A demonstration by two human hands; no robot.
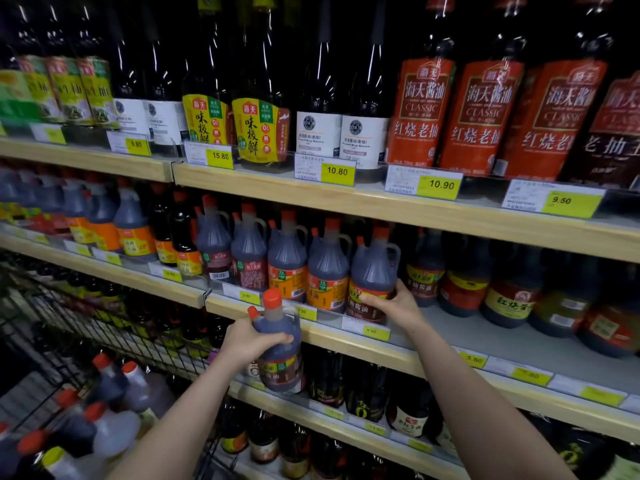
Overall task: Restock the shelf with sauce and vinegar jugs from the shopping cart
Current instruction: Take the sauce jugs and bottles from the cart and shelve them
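Note:
My left hand grips a dark sauce jug with an orange cap, held upright in front of the middle shelf's edge. My right hand wraps around the lower part of another dark jug with a yellow and brown label, which stands at the front of the middle shelf, at the right end of a row of similar jugs. The wire shopping cart at lower left holds several orange-capped jugs, dark and clear.
The top shelf carries tall dark bottles with red labels and yellow price tags. Round dark jars stand right of my right hand, with bare shelf in front of them. A lower shelf holds more dark bottles.

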